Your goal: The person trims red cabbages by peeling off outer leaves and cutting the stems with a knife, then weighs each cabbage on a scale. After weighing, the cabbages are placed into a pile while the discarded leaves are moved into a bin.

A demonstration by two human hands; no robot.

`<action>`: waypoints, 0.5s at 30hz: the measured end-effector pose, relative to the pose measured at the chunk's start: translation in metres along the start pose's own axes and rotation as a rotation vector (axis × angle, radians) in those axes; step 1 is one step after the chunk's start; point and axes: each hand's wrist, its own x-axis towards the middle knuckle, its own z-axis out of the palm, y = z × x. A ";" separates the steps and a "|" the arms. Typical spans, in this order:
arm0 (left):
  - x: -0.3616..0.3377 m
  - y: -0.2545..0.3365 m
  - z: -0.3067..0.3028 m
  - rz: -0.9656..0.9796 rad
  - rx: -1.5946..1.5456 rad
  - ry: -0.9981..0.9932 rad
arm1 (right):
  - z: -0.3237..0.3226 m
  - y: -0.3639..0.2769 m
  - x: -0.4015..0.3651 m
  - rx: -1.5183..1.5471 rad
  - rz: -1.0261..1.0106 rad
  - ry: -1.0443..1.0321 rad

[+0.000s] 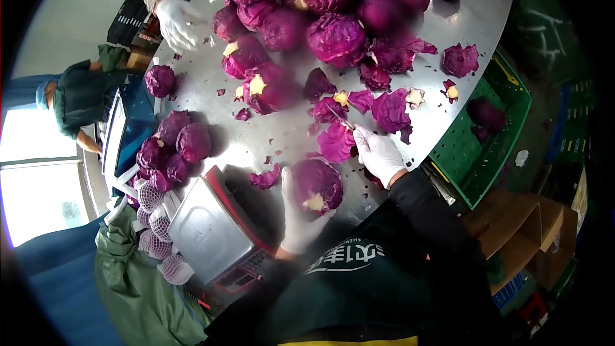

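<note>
My gloved left hand point(296, 225) is wrapped around the near side of a red cabbage point(320, 182), whose pale cut stem faces me. In my gloved right hand point(380, 155) is a small knife point(337, 116), its thin blade pointing away over the scraps, apart from the cabbage. Loose purple leaves point(391, 112) and pale stem pieces point(415, 97) lie around the blade. Beyond them, a large heap of red cabbages point(336, 38) covers the far part of the metal table point(240, 147).
At my left stands a weighing scale point(208, 230), with a group of cabbages point(182, 144) behind it and net-wrapped ones point(154, 243) beside it. A green crate point(493, 141) is to the right. A co-worker's gloved hand point(179, 24) reaches over the far left edge.
</note>
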 end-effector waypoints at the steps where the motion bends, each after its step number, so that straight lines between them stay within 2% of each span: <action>1: -0.005 -0.002 0.002 -0.016 -0.024 0.014 | -0.003 -0.010 -0.009 0.043 -0.078 0.008; 3: -0.011 0.003 0.001 -0.037 -0.102 0.021 | 0.005 -0.023 -0.024 0.231 -0.262 0.088; 4: -0.015 0.006 -0.003 -0.046 -0.192 -0.029 | 0.020 -0.019 -0.024 0.281 -0.261 0.110; 6: -0.018 0.010 -0.016 -0.051 -0.373 -0.134 | 0.034 -0.016 -0.028 0.725 -0.190 -0.150; 7: -0.010 0.027 -0.024 -0.015 -0.354 -0.188 | 0.041 -0.024 -0.037 0.738 -0.199 -0.088; 8: -0.009 0.028 -0.020 -0.138 -0.375 -0.092 | 0.038 -0.028 -0.041 0.674 -0.199 -0.190; 10: -0.009 0.027 -0.008 -0.379 -0.412 0.101 | 0.036 -0.038 -0.038 0.594 -0.344 -0.006; 11: -0.009 0.024 -0.008 -0.432 -0.414 0.070 | 0.034 -0.033 -0.022 0.665 -0.247 0.076; 12: -0.011 0.022 -0.008 -0.403 -0.406 0.064 | 0.027 -0.023 -0.001 0.734 -0.145 0.162; 13: -0.012 0.020 -0.010 -0.373 -0.397 0.054 | 0.009 -0.013 0.018 0.546 -0.276 0.260; 14: -0.011 0.018 -0.012 -0.341 -0.388 0.046 | -0.004 -0.011 0.015 -0.024 -0.327 0.456; 15: -0.012 0.016 -0.014 -0.351 -0.456 0.048 | -0.010 -0.020 0.007 -0.076 -0.395 0.439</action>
